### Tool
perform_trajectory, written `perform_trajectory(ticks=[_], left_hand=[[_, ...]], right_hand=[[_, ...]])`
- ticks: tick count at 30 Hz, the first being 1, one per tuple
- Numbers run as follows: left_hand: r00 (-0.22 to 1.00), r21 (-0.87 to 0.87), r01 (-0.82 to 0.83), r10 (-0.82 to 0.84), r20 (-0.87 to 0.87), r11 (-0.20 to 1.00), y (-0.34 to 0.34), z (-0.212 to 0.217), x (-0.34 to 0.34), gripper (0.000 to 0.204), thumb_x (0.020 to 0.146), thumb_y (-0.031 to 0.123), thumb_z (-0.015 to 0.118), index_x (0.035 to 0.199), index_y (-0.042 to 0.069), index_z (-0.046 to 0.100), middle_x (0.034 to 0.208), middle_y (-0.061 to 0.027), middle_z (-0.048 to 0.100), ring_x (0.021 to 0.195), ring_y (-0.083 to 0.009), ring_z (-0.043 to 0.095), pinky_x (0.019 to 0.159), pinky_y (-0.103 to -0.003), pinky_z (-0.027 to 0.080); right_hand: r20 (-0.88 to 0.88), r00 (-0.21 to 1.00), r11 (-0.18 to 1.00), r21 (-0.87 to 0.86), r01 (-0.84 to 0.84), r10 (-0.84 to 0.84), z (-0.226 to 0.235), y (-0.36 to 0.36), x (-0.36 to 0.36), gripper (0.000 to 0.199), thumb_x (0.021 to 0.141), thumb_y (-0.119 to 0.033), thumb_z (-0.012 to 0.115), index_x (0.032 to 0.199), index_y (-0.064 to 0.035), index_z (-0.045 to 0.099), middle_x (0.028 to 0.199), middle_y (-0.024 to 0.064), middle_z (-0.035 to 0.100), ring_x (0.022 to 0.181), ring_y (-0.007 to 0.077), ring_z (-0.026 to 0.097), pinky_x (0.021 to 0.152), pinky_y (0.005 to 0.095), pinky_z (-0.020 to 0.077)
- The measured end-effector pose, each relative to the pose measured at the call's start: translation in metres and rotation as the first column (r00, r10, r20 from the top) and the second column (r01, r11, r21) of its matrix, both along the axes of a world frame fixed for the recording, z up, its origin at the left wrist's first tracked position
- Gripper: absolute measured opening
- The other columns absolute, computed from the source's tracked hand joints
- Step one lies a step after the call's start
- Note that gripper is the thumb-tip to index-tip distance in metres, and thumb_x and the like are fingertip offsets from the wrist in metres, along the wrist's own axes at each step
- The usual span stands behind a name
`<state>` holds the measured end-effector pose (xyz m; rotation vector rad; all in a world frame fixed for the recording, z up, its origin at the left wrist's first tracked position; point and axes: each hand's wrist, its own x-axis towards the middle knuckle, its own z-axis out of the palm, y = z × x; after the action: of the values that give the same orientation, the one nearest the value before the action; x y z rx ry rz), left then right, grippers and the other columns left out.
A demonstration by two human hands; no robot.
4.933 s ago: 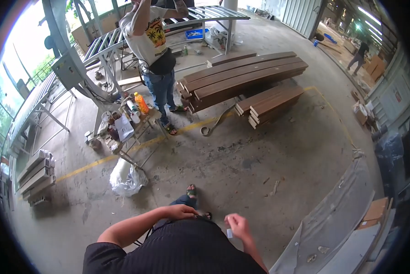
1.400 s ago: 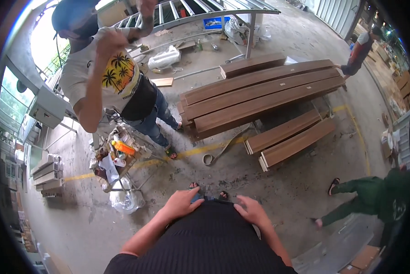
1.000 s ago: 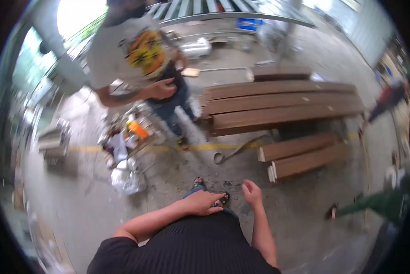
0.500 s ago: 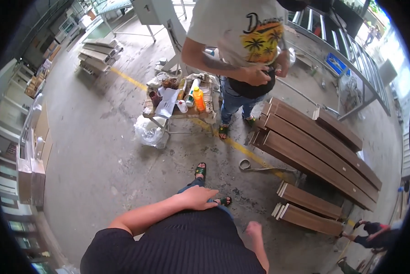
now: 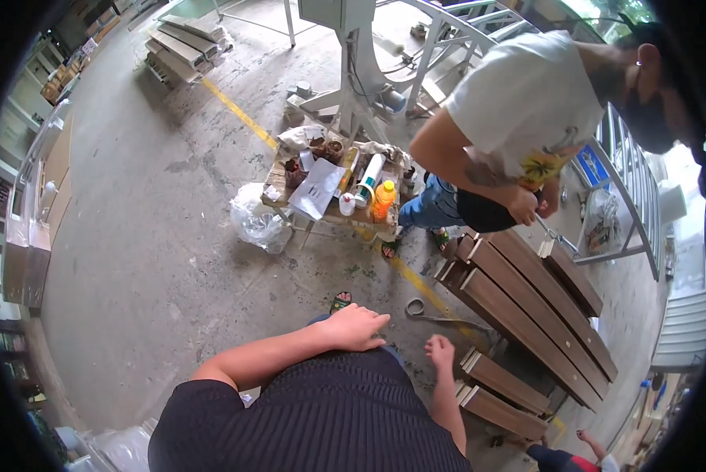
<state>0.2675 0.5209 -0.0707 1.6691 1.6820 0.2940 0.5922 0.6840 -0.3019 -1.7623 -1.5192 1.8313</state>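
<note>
My left hand (image 5: 356, 326) is held across the front of my waist, close to my dark ribbed top (image 5: 321, 409). Its fingers stretch to the right, and I see nothing held. On the right, my right hand (image 5: 440, 350) hangs in the air beside my body with the fingers loosely curled and no object showing. It is nearest to the short brown panels (image 5: 506, 377) stacked on that side. Ahead, a small worktable (image 5: 278, 175) carries a white paper sheet (image 5: 317, 189), an orange bottle (image 5: 383, 201), a white-and-green tube (image 5: 369, 179) and a small white bottle (image 5: 347, 204).
A person in a white shirt (image 5: 526, 102) bends over long brown panels (image 5: 534, 315), hands together. A roll of strip (image 5: 416, 307) lies on the concrete floor. Plastic bags (image 5: 260, 224) sit beside the worktable. Another person (image 5: 561, 456) is at the lower right. Metal frames (image 5: 632, 204) stand right.
My right hand has risen and come into fuller view. The person in white has leaned down to the right over the panels. My view has shifted, and the worktable appears further right.
</note>
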Motion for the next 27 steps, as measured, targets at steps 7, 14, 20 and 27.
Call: perform_trajectory(ticks=[7,14,20,27], left_hand=[[0.996,-0.082,0.016,-0.009,0.085,0.997,0.003,-0.016,-0.071,0.061,0.093,0.046,0.060,0.134,0.002,0.051,0.113,-0.0198,0.067,0.108,-0.0370,0.063,0.091,-0.048,0.050],[0.913,-0.313,-0.179,0.276,0.301,0.933,0.001,-0.111,-0.136,0.056,0.090,0.047,0.060,0.126,0.005,0.060,0.120,-0.0208,0.066,0.111,-0.0375,0.063,0.092,-0.045,0.051],[0.898,-0.612,-0.433,0.263,-0.352,0.662,-0.082,-0.285,-0.212,0.040,0.085,0.038,0.063,0.105,0.004,0.073,0.114,-0.0200,0.069,0.109,-0.0362,0.065,0.091,-0.043,0.053],[0.929,-0.517,-0.358,0.353,-0.111,0.778,-0.057,-0.273,-0.184,0.042,0.086,0.041,0.064,0.104,0.005,0.074,0.112,-0.0202,0.070,0.107,-0.0366,0.065,0.092,-0.042,0.052]], right_hand=[[0.221,0.916,0.910,0.176,-0.375,0.335,0.021,-0.070,-0.049,0.026,0.089,-0.023,0.068,0.107,-0.0036,0.072,0.096,0.0137,0.074,0.090,0.0208,0.070,0.083,0.0343,0.0539],[0.285,0.958,0.997,0.055,-0.062,0.044,0.001,-0.047,0.007,0.021,0.095,-0.021,0.065,0.109,-0.0054,0.069,0.088,0.0044,0.070,0.075,0.0112,0.067,0.058,0.0257,0.0525],[0.260,0.927,0.959,-0.019,0.284,-0.269,0.026,-0.063,0.007,0.021,0.093,-0.016,0.065,0.106,-0.0002,0.070,0.088,0.0071,0.071,0.070,0.0133,0.067,0.066,0.0284,0.0545],[0.306,0.951,0.997,-0.050,0.060,-0.042,0.005,-0.124,0.007,0.026,0.090,-0.024,0.067,0.106,-0.0037,0.072,0.091,0.0094,0.074,0.077,0.0160,0.070,0.074,0.0319,0.0554]])
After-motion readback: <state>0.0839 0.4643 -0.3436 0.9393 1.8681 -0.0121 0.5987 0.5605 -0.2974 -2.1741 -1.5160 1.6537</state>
